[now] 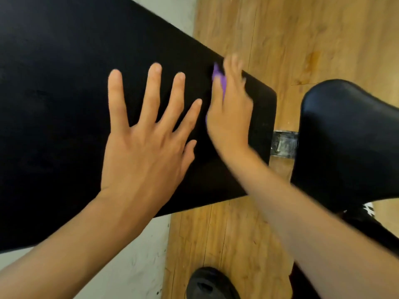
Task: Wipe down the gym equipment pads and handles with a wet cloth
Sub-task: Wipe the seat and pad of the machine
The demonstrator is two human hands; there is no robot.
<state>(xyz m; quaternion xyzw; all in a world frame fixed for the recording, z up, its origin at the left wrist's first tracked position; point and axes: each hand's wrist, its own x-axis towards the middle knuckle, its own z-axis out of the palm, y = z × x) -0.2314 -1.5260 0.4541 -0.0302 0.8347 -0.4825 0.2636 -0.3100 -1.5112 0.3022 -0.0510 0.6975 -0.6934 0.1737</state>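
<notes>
A long black bench pad (64,93) fills the left and middle of the view. My left hand (149,130) lies flat on it with fingers spread. My right hand (230,104), blurred by motion, presses a purple cloth (218,77) onto the pad near its right end. Most of the cloth is hidden under the hand; only a purple corner and edge show. A second, smaller black seat pad (345,143) stands to the right, apart from both hands.
A metal bracket (284,143) joins the two pads in the gap between them. Wooden floor (302,39) lies beyond and below. A pale mat (133,266) lies under the bench at lower left. My dark shoe (211,283) is at the bottom edge.
</notes>
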